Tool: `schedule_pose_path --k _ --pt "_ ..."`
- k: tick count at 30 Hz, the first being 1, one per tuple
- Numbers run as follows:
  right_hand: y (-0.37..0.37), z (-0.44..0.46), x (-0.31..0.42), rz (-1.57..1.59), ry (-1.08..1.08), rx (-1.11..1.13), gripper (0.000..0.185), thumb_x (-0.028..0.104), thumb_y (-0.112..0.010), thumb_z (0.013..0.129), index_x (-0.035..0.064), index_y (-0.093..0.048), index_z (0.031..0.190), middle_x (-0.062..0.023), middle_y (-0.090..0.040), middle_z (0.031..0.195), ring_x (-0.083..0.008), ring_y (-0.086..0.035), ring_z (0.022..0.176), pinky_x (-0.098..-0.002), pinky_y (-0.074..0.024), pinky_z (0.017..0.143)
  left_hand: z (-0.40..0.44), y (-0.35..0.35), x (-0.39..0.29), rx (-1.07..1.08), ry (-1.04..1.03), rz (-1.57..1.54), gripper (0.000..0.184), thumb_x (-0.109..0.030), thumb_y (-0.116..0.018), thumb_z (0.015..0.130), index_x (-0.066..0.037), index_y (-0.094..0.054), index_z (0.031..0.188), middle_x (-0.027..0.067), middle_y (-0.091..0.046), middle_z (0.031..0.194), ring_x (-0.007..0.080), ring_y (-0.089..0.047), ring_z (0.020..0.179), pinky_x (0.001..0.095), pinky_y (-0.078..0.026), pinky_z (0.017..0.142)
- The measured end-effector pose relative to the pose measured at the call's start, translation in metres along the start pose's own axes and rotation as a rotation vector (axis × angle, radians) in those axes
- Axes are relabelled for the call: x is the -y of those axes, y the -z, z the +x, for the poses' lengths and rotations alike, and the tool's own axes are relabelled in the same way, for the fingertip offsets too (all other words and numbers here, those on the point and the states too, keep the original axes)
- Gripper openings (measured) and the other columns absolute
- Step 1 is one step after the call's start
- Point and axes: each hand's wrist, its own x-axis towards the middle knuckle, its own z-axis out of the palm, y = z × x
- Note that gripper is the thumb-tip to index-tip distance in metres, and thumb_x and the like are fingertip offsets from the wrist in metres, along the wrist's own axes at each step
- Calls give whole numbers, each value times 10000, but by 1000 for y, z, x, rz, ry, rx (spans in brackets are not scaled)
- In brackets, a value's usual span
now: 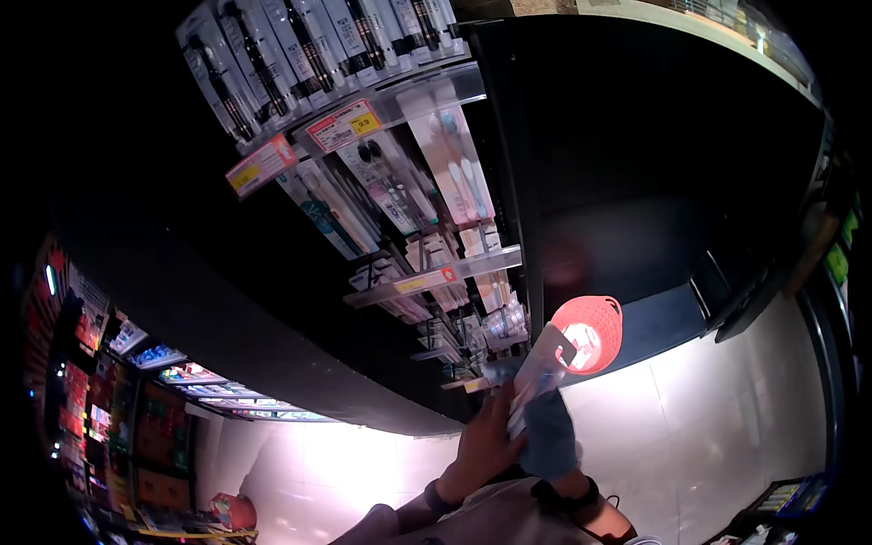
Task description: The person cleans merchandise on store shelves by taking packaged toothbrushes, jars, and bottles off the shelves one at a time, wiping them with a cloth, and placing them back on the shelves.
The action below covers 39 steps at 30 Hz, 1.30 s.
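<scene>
My left hand [489, 443] is closed around a clear plastic package [540, 365] with a hang-hole tab at its upper end. What the package contains is hard to make out. A blue-grey cloth [549, 438] covers most of my right hand [569, 484], which grips it against the package's right side; the fingers are hidden. Just beyond the package, a pink perforated basket [601, 313] holds several small white and red boxes.
To the left, a dark display rack carries packaged cosmetic brushes [386, 182] and boxed pens or brushes [309, 45] behind price-tagged ledges [341, 127]. A dark panel [654, 118] stands ahead. A red basket [233, 511] sits far left on the pale tiled floor [636, 436].
</scene>
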Motion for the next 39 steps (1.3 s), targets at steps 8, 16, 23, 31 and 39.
schedule_pose_path --k 8,16,23,31,39 --pt "15 32 -12 954 -920 -303 169 131 -492 985 14 -581 1069 -72 -599 1019 -165 -594 940 -312 -488 835 -10 -27 14 163 288 -399 686 -183 -681 895 -3 -307 1442 237 -564 1226 288 -641 1048 381 -529 812" --pt "-11 22 -7 837 -1016 -193 202 69 -595 839 23 -570 1034 -98 -579 970 -224 -580 908 -298 -485 822 -4 -14 22 211 344 -832 388 -156 -535 1004 2 -408 1335 110 -646 944 134 -653 741 274 -529 611" --pt "-20 21 -43 93 -400 42 177 91 -677 796 -24 -619 917 -100 -662 895 -191 -644 817 -299 -534 807 -22 -19 32 272 487 -869 323 -125 -541 989 -6 -447 1274 76 -607 968 128 -628 763 271 -546 592" --pt "-13 54 -8 -438 -177 856 187 110 -633 696 1 -644 848 -123 -611 827 -261 -624 758 -362 -522 684 -18 -6 50 161 477 -876 250 -39 -512 966 10 -474 1208 97 -623 946 169 -657 806 291 -555 641" --pt "-33 27 -7 -31 -36 542 202 126 -600 759 11 -619 924 -135 -615 816 -315 -609 709 -405 -513 675 13 34 62 -48 348 -1144 332 -220 -463 1022 -3 -502 1272 138 -612 1168 206 -587 1093 332 -436 976"
